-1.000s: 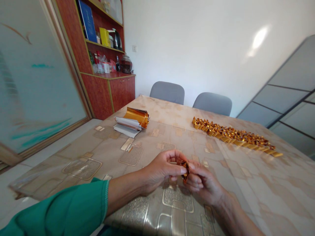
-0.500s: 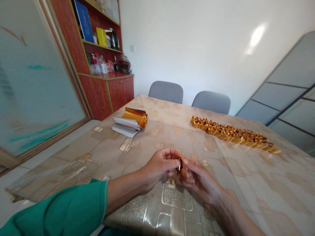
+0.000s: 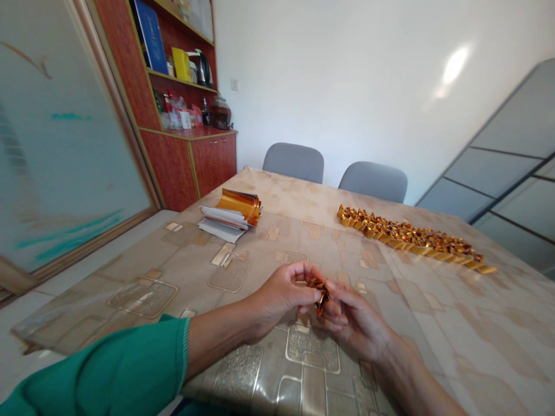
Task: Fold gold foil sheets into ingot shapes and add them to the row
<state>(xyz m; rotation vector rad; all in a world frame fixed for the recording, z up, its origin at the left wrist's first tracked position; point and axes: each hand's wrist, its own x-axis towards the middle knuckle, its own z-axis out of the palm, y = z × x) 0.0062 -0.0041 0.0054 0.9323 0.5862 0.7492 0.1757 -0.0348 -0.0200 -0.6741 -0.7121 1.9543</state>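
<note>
The left hand point(image 3: 284, 297) and right hand point(image 3: 359, 320) come together above the near part of the bench point(image 3: 147, 335), both pinching a small folded piece of gold foil paper point(image 3: 321, 300); fingers cover much of it, so its full shape is unclear. The frame's lower edge cuts off the right forearm, and its left edge the green sleeve point(image 3: 108, 361). Farther out, curled foil sheets point(image 3: 237, 200) lie on the left, their lower layers partly hidden, and tightly packed foil folds point(image 3: 411, 238) on the right, too crowded to count. Beyond, the bench hides the lower parts of two grey chairs point(image 3: 293, 163).
</note>
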